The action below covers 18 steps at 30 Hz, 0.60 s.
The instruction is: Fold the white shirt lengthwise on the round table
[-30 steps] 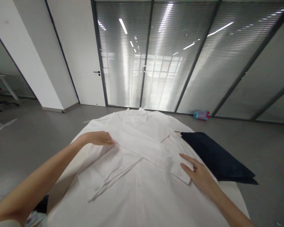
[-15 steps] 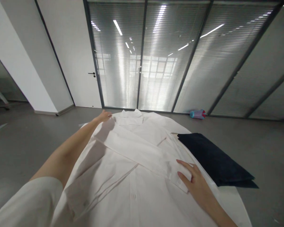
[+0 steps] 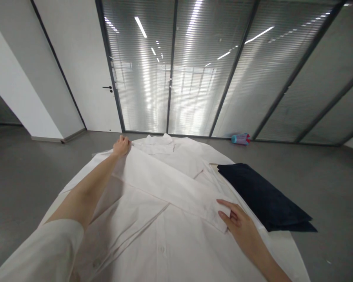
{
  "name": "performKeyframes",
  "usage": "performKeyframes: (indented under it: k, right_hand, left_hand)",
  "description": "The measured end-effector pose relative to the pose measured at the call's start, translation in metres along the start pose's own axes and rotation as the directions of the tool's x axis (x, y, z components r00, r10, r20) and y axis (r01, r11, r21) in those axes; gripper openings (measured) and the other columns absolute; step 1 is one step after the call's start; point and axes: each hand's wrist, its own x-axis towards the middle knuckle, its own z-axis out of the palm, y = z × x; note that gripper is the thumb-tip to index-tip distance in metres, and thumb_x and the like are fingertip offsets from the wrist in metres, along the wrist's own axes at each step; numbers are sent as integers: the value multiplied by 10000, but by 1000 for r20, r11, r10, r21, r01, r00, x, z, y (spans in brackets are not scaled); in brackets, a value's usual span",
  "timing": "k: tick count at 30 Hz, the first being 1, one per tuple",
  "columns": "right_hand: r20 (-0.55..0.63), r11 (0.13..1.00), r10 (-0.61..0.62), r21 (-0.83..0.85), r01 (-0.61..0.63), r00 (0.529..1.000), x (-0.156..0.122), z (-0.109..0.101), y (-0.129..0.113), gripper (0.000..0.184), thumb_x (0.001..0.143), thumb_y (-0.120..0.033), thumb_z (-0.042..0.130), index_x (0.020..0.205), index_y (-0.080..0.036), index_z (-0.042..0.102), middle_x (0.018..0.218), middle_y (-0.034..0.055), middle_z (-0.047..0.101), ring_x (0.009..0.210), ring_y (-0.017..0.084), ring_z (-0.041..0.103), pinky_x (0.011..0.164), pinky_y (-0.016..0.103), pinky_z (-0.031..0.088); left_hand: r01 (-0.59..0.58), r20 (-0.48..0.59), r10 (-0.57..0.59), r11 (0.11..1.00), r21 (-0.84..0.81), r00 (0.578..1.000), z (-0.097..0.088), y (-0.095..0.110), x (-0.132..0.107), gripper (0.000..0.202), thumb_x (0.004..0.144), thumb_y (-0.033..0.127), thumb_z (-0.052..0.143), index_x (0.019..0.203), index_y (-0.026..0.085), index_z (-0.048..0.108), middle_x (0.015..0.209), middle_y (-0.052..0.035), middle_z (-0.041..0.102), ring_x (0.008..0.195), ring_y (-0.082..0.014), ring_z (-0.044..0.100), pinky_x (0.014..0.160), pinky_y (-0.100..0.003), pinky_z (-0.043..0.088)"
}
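Two hands on one white shirt (image 3: 170,219), and only the head view to go by.

Head view: I see the shirt spread over a pale table (image 3: 294,250), collar at the far end, buttoned front running toward me. One sleeve (image 3: 170,184) is folded across the chest, its long axis slanting from far left to near right.

My left hand (image 3: 121,146) is stretched out to the far left, at the shoulder end of that sleeve. Fingers are curled down onto the cloth edge; whether they pinch it or just press, I cannot tell at this range.

My right hand (image 3: 238,223) lies near right, at the cuff end. Fingers narrow, thumb and forefinger closing on the cuff corner, palm flat on the shirt body beside it.

So each hand sits at one end of the sleeve, and the fold line runs between them. The right hand is the nearer to me; the left is at full reach.

Right of the shirt, just beside it on the table, lies a dark folded cloth (image 3: 261,196), apart from both hands. Farther off, on the grey floor by the glass wall, a blue bottle (image 3: 240,138) lies on its side.

Writing: none readable. No label or brand shows on shirt, cloth or bottle.
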Motion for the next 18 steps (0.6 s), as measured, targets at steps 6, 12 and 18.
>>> performKeyframes:
  k: [6, 12, 18]
  right_hand:
    - [44, 998, 36, 51, -38, 998, -2, 1, -6, 429, 877, -481, 529, 1131, -182, 705, 626, -30, 463, 520, 151, 491, 523, 275, 424]
    - [74, 981, 86, 167, -97, 994, -1, -3, -10, 494, 835, -500, 565, 1171, -158, 684, 657, -31, 492, 519, 153, 553, 531, 277, 459]
    - [29, 945, 208, 251, -209, 978, 1, -4, -18, 625, 769, -527, 610, 1235, -116, 679, 542, -49, 488, 493, 154, 556, 496, 253, 417]
  left_hand:
    - [11, -66, -13, 999, -31, 998, -14, 4, -11, 428, 998, 400, 395, 1303, 132, 531, 1319, -230, 528, 1172, -360, 575, 930, -448, 461]
    - [-320, 6, 321, 947, -16, 947, -29, 19, -70, 453, 995, 517, 387, 1250, 245, 645, 1455, -107, 520, 1372, -338, 425, 1126, -507, 302]
    - [-292, 286, 309, 951, -100, 907, -18, -5, -109, 587, 994, 559, 346, 1517, 304, 427, 1602, -78, 367, 1483, -365, 259, 1157, -568, 237]
